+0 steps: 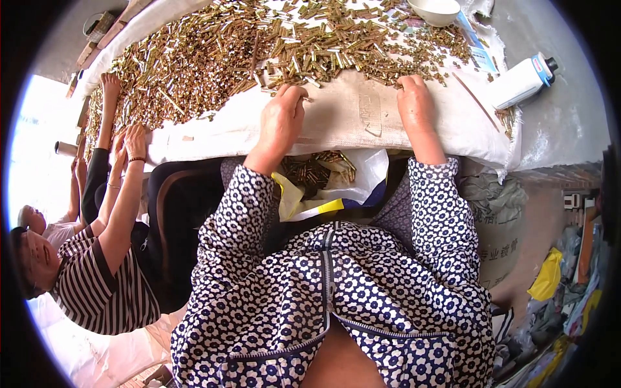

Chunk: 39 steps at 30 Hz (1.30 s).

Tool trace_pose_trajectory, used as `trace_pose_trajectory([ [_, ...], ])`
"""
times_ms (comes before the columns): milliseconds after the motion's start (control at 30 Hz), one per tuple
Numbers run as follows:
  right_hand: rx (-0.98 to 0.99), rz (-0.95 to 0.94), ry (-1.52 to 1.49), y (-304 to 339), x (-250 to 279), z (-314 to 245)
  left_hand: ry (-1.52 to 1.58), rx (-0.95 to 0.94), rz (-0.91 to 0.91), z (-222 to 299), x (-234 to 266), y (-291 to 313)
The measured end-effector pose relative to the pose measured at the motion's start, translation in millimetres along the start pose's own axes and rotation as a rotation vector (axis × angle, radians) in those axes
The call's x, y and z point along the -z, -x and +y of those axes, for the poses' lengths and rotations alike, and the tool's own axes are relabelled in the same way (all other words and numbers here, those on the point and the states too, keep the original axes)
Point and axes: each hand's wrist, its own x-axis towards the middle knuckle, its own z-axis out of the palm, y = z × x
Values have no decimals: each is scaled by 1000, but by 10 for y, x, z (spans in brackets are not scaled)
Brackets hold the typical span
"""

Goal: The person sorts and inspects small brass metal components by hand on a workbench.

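A wide heap of small brass-coloured metal pieces point(187, 71), many of them short tubes, covers the far part of the cloth-topped table. My left hand point(283, 119) is at the heap's near edge, thumb and fingers pressed together; a tiny piece may show at the fingertips. To its right, my right hand point(416, 110) rests with bent fingers against the edge of the heap, and the fingertips are partly hidden. Between them lies bare beige cloth point(339, 113). Below the table edge, between my forearms, an open white, yellow and blue bag point(369, 174) holds more brass pieces point(307, 171).
A white bowl point(436, 11) stands at the far right. Nearer, a white bottle point(522, 83) with a black cap lies beside a thin stick point(475, 100). At left, a co-worker's hands point(132, 142) are at the table edge. Bags and scraps point(550, 275) pile up at lower right.
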Motion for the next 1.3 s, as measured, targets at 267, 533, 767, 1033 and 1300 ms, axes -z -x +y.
trace_pose_trajectory([
  [267,-6,35,56,-27,9,56,-380,-95,-256,-236,-53,-159],
  [533,68,21,-301,169,158,-184,-231,-74,-261,-58,-156,-89],
  [767,29,-189,-665,496,-13,-538,342,156,-255,-13,-129,-2],
  [1033,-151,-381,-1108,612,258,-905,631,321,-339,157,-41,153],
  [1300,-188,-400,-1217,681,229,-888,941,503,-328,213,-48,216],
])
